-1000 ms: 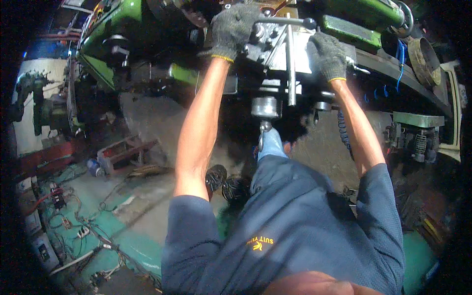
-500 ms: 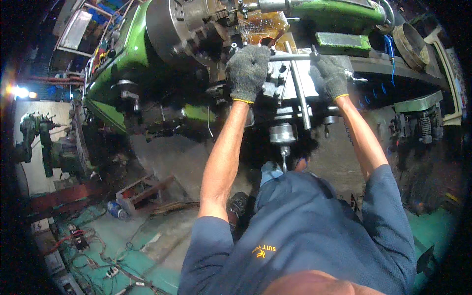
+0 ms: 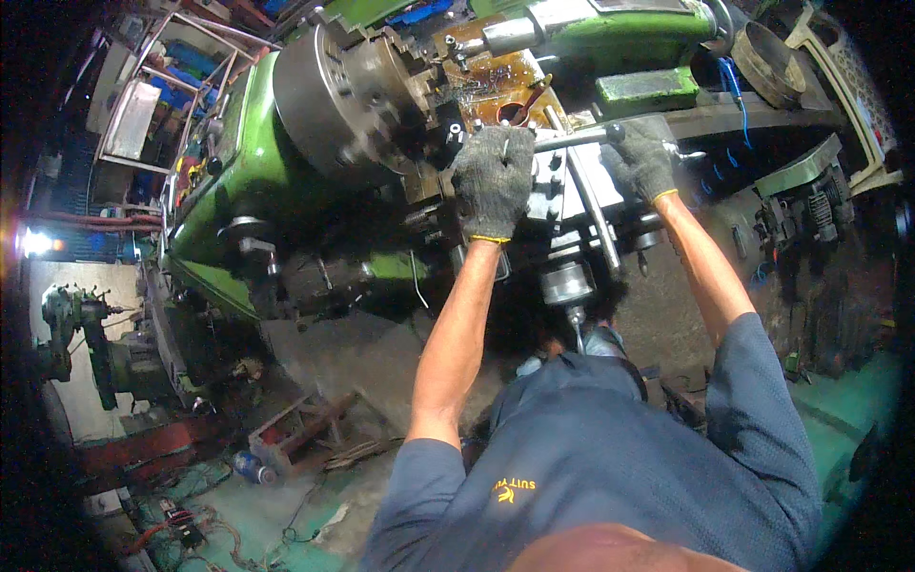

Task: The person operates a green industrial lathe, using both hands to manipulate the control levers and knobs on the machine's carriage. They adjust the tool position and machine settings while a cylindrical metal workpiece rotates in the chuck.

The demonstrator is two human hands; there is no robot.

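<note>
A dark metal bar handle (image 3: 576, 140) runs crosswise over the tool post of a green lathe. My left hand (image 3: 494, 181), in a grey knit glove, is closed at the bar's left end, and its palm hides what that end joins. My right hand (image 3: 642, 162), also gloved, is curled at the knobbed right end, with its fingertips partly hidden. Beneath the bar is the bolted tool post (image 3: 547, 191). A long silver rod (image 3: 593, 212) slants past it toward me. Left of my left hand is the large round chuck (image 3: 319, 105).
Behind my hands, a cup (image 3: 513, 115) with a brush stands on an oily brown plate (image 3: 500, 76). The tailstock (image 3: 634, 46) and a green block (image 3: 648, 88) are at the far right. A handwheel (image 3: 569, 282) juts toward my body. Cables (image 3: 229, 539) lie on the floor at left.
My view has tilted and shifted, so the lathe sits lower and turned in the picture. Both hands stay at the ends of the bar handle.
</note>
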